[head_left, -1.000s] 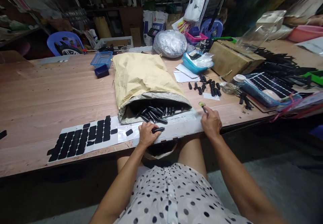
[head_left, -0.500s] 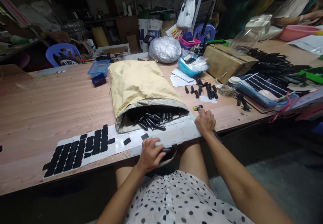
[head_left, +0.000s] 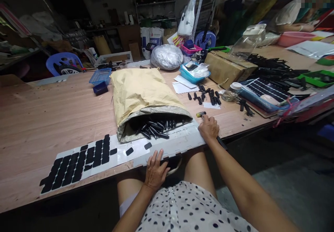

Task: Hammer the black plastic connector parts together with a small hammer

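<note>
My left hand [head_left: 156, 172] rests at the table's front edge, its fingers stretched onto a grey board [head_left: 171, 147] and its thumb apart. Something dark lies beside the thumb, too unclear to name. On the board's right end, my right hand [head_left: 209, 128] is closed around a small hammer [head_left: 200, 114]. The hammer's yellowish head shows beyond the fingers and its black handle sticks out behind the wrist. Between and beyond my hands lies a yellow paper sack [head_left: 141, 89], its mouth facing me. Several shiny black elongated parts [head_left: 153, 129] lie in that mouth.
Left of the board is a white sheet with black rounded stickers [head_left: 73, 169]. Loose black pieces [head_left: 211, 96], a blue basin [head_left: 191, 77] and a cardboard box [head_left: 224, 68] stand to the right. Blue baskets [head_left: 101, 76] sit behind left. Another person's arm [head_left: 297, 27] shows far right.
My left hand has gone from curled fingers near a black piece to fingers extended over the board. My right hand keeps its hold on the hammer. The view has shifted slightly.
</note>
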Tool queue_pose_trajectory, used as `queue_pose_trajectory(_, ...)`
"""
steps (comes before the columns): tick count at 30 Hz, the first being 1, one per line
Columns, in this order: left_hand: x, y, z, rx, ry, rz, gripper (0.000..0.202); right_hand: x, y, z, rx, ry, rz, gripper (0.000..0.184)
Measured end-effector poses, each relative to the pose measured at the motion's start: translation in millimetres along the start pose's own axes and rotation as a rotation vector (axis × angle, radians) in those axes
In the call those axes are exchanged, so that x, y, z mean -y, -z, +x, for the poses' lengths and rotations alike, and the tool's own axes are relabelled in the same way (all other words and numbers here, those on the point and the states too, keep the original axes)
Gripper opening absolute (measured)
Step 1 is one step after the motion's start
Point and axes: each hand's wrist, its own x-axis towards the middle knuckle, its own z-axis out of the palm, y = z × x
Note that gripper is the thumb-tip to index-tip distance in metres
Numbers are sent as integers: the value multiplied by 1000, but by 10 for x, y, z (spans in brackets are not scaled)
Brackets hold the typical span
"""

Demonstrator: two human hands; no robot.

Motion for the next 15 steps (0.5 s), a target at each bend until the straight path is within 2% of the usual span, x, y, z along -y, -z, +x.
queue_pose_trajectory(6,-19,17,15,4,5,-12,9,-10,-1,12,22,-9,11,40)
queue_pose_trajectory(15,-26,-22,-61,172,55,-44,14,-77,-54,25,-1,-11,6,38)
